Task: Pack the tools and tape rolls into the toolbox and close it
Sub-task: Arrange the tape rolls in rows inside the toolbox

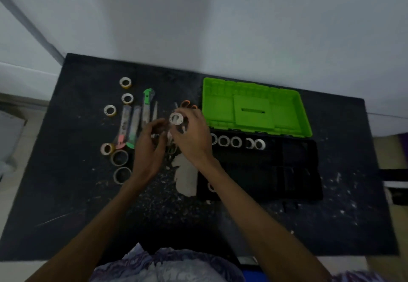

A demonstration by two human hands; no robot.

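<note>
A right hand (191, 137) pinches a small white ring-shaped tape roll (176, 118) above a speckled black table (77, 204). The left hand (150, 147) hovers with fingers loosely curled, empty. The black toolbox (287, 171), glossy green lid (254, 109) raised, holds a row of rolls.

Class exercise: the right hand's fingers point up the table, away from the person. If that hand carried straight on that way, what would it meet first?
Probably the orange-handled scissors, just beyond the right hand and the tape roll it holds. Height is unclear, so it might pass above them.
</note>
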